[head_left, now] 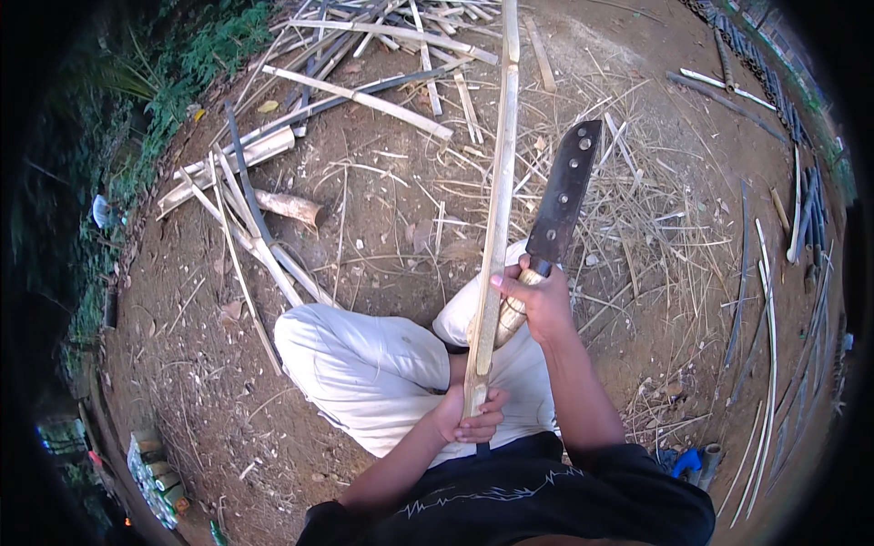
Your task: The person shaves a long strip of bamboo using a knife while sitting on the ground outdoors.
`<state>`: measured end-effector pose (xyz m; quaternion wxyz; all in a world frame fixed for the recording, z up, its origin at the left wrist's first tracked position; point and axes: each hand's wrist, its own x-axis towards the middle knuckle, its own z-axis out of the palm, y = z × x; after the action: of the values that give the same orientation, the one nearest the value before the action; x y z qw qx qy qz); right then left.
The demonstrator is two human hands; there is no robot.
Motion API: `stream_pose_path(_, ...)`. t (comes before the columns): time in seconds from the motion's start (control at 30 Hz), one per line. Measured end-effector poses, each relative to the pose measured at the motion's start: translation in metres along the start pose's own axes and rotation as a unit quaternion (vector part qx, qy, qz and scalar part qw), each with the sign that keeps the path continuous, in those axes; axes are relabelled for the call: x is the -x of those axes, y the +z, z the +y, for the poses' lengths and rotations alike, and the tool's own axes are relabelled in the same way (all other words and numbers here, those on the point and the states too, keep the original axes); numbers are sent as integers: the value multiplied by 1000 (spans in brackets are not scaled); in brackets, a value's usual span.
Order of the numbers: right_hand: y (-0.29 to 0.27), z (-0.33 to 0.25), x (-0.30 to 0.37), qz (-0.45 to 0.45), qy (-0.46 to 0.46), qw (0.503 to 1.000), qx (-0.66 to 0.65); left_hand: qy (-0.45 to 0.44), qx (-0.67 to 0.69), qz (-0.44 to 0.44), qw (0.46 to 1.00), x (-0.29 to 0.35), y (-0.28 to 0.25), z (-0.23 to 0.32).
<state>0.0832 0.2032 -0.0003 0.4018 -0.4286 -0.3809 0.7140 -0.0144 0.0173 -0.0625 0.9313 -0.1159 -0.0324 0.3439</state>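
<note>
A long split bamboo strip [499,209] stands nearly upright in view, running from my lap out past the top edge. Its near end is wrapped by the fingers of my left hand [469,417], close to my belly. My right hand [543,298] is closed round the wooden handle of a machete [563,200]. The machete's broad dark blade has several holes and points away from me, just right of the strip. My right thumb lies against the strip. Both hands are over my crossed legs in pale trousers [364,364].
Split bamboo pieces [382,100] are heaped at the far left, with a short log [289,207] nearer. Thin shavings [628,218] litter the dirt beyond my right hand. Long poles [769,346] lie along the right. Green plants [173,91] border the left.
</note>
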Motion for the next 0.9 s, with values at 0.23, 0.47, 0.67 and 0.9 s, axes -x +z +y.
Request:
stream_pose_path(0.23,8,-9,6,21,-40,998,52,132,-219,236,938,26,59,1)
stream_pose_path(0.47,39,25,31,76,-70,995,1,161,-616,518,572,38,101,97)
stream_pose_path(0.67,65,80,78,75,-74,994,38,57,-601,473,642,-7,79,150)
stream_pose_path(0.9,5,87,71,98,-77,978,167,36,-470,471,745,11,91,141)
